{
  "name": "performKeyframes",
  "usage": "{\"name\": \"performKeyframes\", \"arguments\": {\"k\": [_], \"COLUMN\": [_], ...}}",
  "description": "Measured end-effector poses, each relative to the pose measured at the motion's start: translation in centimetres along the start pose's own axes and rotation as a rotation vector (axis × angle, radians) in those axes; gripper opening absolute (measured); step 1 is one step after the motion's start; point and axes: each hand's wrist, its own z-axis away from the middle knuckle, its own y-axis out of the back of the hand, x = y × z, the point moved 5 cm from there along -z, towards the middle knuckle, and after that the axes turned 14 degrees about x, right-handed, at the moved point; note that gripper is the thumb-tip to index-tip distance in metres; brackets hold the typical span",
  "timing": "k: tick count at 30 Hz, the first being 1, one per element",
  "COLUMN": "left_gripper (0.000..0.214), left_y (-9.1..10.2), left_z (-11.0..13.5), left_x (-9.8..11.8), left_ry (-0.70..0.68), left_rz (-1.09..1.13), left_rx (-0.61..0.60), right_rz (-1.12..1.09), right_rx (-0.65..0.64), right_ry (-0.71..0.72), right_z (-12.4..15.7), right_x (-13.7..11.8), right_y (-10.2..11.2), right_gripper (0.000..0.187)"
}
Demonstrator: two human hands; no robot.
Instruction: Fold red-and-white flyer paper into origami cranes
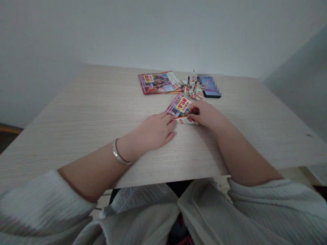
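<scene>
A small folded piece of printed flyer paper [181, 106], red and yellow with price numbers, lies on the pale wooden table [97, 112]. My left hand [155, 131] rests on the table with its fingers together, the fingertips pressing the paper's left edge. My right hand [206, 114] pinches the paper's right side between thumb and fingers. A silver bangle [118, 154] sits on my left wrist.
Farther back lie a flat printed flyer [158, 82], a finished folded paper figure [192, 87] and a dark phone [211, 89]. The table meets a plain wall behind. My grey sleeves and lap fill the bottom of the view.
</scene>
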Motion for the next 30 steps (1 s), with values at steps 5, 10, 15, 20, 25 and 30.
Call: {"name": "performKeyframes", "arguments": {"k": [5, 10, 15, 20, 25, 30], "left_gripper": [0.044, 0.047, 0.049, 0.046, 0.041, 0.040], "left_y": [-0.1, 0.0, 0.1, 0.6, 1.5, 2.1], "left_z": [0.0, 0.0, 0.1, 0.1, 0.4, 0.8], "left_x": [0.0, -0.1, -0.3, -0.8, -1.4, -2.4], "left_ry": [0.004, 0.027, 0.013, -0.033, -0.015, 0.024], "left_rz": [0.014, 0.025, -0.006, -0.040, -0.085, -0.086], "left_rx": [-0.026, -0.039, -0.032, -0.027, -0.058, -0.096], "right_rz": [-0.006, -0.010, 0.008, 0.034, 0.028, 0.016], "right_rx": [0.022, -0.051, -0.038, -0.048, -0.057, -0.064], "right_ry": [0.253, 0.190, 0.185, 0.147, 0.129, 0.131], "right_z": [0.5, 0.8, 0.8, 0.9, 0.9, 0.9], "right_x": [-2.2, -3.1, -3.1, -2.9, -2.7, -2.7], "right_y": [-0.4, -1.7, -2.4, -2.3, -2.1, -2.2], "right_gripper": [0.014, 0.014, 0.004, 0.005, 0.007, 0.004]}}
